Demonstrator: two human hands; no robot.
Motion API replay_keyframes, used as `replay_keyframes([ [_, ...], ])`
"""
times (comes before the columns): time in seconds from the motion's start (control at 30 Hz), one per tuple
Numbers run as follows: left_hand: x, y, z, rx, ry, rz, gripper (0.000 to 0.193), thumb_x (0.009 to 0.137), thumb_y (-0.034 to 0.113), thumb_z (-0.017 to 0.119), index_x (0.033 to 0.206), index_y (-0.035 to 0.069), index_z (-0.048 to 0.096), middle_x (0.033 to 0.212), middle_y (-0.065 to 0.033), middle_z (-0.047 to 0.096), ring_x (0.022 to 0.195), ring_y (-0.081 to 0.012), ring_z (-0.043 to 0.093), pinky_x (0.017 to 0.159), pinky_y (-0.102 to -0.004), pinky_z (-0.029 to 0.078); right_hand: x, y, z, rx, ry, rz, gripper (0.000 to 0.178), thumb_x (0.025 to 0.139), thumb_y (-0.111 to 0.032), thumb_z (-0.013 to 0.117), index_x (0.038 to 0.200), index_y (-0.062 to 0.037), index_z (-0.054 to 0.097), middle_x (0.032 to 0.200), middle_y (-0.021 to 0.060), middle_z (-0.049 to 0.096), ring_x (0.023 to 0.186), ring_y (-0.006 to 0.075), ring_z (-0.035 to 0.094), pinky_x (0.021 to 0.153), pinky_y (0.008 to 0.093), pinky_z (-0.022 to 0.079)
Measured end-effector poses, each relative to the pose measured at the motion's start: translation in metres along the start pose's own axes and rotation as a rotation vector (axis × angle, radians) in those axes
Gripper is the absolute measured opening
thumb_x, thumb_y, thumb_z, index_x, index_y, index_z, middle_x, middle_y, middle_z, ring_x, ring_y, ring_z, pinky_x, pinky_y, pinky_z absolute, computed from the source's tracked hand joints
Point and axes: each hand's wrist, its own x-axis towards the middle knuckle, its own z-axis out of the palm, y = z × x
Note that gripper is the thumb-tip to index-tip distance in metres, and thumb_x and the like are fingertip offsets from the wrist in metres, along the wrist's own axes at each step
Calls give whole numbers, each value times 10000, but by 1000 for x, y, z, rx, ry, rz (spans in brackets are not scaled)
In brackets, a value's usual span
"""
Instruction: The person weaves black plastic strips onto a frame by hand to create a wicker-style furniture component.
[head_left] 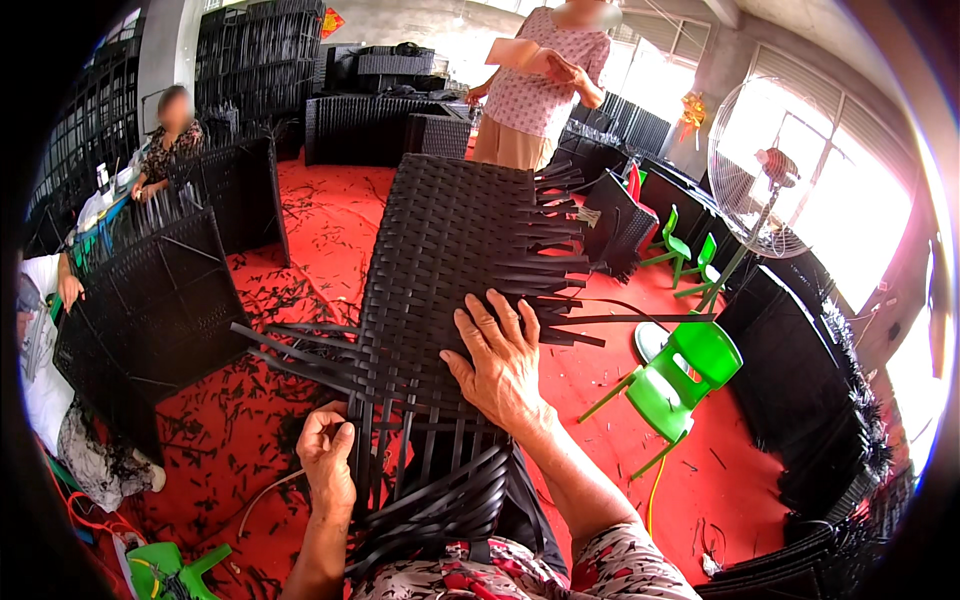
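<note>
A black woven wicker panel [440,270] stretches away in front of me, its lower part an open frame with bare lengthwise strips. My right hand [500,365] lies on the weave near its right edge, fingers spread. Beside the lower left edge of the frame is my left hand [327,455], its fingers curled in and its thumb up; anything inside them is hidden. Loose black strips [300,355] stick out to the left, and many cut ends [545,240] fringe the right side. A bundle of black strips [440,510] lies across my lap.
Black scraps litter the red floor [210,430]. Right of me stand a green chair [680,375] and a large fan [765,170]. A person [545,80] stands beyond the panel with a brownish sheet; others are at the left beside black woven panels [150,310].
</note>
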Motion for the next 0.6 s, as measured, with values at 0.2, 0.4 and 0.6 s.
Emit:
replay_keyframes([
  [0.2,0,-2,-2,8,10,5,125,841,50,702,892,30,590,1079,-51,615,958,-132,537,918,-283,393,0,-1,0,9,-15,16,473,809,-307,727,1183,-37,624,1323,116,555,1310,314,426,1116,513,225],
  [0.4,0,-1,-2,20,32,-23,137,830,68,716,873,32,591,1083,-55,617,956,-135,540,917,-287,393,0,0,1,5,-15,15,472,812,-310,726,1184,-38,626,1319,118,558,1309,314,428,1120,510,218],
  [0.6,0,2,0,5,18,-29,135,834,69,711,877,30,589,1076,-56,622,948,-133,537,909,-289,395,-1,1,2,-6,1,-2,486,790,-312,734,1174,-36,624,1308,123,557,1295,319,434,1109,532,236],
])
